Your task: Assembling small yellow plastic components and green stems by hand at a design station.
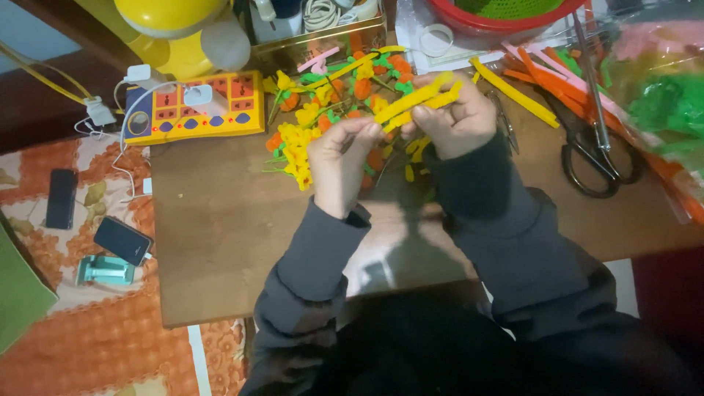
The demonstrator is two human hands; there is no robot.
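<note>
Over a brown wooden table [220, 242], my left hand [339, 163] and my right hand [453, 117] together hold a small bundle of yellow fuzzy pipe-cleaner sticks [418, 101]. The right hand grips the bundle from the right side, the left pinches its lower left end. Just beyond the hands lies a heap of small yellow and orange pipe-cleaner flowers [323, 110] with green stems. Both arms wear dark grey sleeves.
Black-handled scissors [594, 158] and loose yellow, orange and pink sticks [528, 73] lie at the right. A yellow power strip [194, 108] with plugs sits at the left, a red basket [499, 18] at the back. Two phones [121, 240] rest on an orange patterned cloth.
</note>
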